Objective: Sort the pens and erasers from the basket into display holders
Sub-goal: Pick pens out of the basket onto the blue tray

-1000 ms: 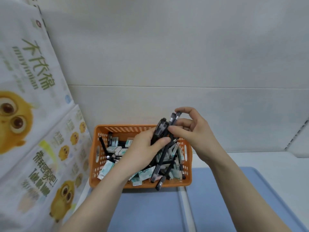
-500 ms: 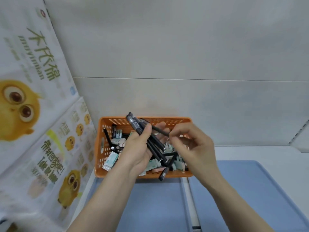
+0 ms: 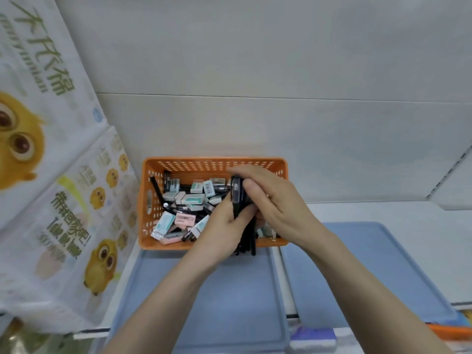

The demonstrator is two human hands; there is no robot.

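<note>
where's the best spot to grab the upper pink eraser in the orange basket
Pinch the pink eraser across its long edges, coming straight down from above: it lies flat, label up, on top of the pile in the orange basket, left of the held pens.

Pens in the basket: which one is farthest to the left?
The black pen slanting along the left wall of the orange basket; the other loose pens lie further right among the erasers.

My right hand (image 3: 275, 203) hides the right part of the basket (image 3: 214, 160); I can't count the pens (image 3: 237, 192) bunched under it, nor read the erasers (image 3: 194, 199) left of it.
</note>
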